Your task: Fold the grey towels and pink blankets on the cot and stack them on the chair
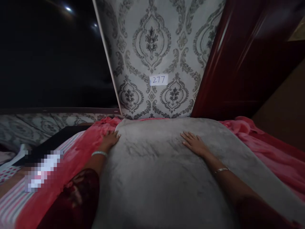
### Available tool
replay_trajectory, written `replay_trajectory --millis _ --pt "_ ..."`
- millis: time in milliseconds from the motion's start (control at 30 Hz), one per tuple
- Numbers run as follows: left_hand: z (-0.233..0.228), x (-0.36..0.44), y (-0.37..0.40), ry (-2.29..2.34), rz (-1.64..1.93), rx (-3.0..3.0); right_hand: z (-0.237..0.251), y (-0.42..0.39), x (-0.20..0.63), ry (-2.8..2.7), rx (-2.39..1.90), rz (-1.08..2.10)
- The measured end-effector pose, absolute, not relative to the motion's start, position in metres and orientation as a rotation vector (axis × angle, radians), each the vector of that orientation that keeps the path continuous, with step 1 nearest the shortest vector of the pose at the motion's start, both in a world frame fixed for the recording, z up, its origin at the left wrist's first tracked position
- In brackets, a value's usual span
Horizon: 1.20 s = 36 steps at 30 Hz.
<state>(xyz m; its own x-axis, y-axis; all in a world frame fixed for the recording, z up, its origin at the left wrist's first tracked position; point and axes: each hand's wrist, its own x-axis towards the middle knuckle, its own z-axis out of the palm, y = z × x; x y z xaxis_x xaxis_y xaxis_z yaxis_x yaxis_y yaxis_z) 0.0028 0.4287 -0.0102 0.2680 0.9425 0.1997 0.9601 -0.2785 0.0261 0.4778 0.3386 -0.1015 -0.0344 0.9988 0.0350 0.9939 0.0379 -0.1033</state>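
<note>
On the bed's pink fleece blanket (274,152), both hands lie flat, holding nothing: left hand (110,139) at the soft grey plush blanket's (157,178) far-left corner, right hand (194,143) nearer its middle.

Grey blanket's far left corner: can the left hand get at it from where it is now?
Probably yes. The left hand lies flat at the grey blanket's left edge, just short of that corner, and nothing lies between them on the red blanket. The right hand rests farther right.

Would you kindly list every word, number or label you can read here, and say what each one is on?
"277": handwritten on a small white paper label stuck to the grey damask-patterned wallpaper, above the grey plush blanket.
The pixelated patch at the lower left is unreadable. No other text shows.
</note>
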Motion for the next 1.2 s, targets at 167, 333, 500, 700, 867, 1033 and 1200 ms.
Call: replay_trajectory --millis 167,333,500,700,867,1033,1200 --pt "-0.030 0.038 0.407 -1.806 -0.110 -2.553 -0.080 0.335 0.445 -2.138 -2.266 0.145" --pt "-0.062 0.071 0.377 -1.627 -0.010 -2.757 -0.078 0.303 0.360 -2.442 -1.854 0.142" --pt "-0.059 0.049 0.376 -1.714 0.029 -2.665 -0.092 0.240 0.340 -2.540 -1.656 0.174" --pt "-0.052 -0.022 0.378 -1.993 0.031 -2.464 -0.117 0.146 0.400 -2.323 -1.953 0.095" --pt "-0.052 -0.053 0.362 -2.107 -0.051 -2.351 -0.146 0.076 0.441 -2.012 -2.188 -0.150" --pt "-0.043 -0.051 0.348 -2.065 -0.113 -2.250 -0.151 0.051 0.472 -1.720 -2.427 -0.177" --pt "-0.043 -0.070 0.359 -2.205 -0.401 -2.276 -0.110 0.071 0.510 -1.428 -2.547 -0.077"
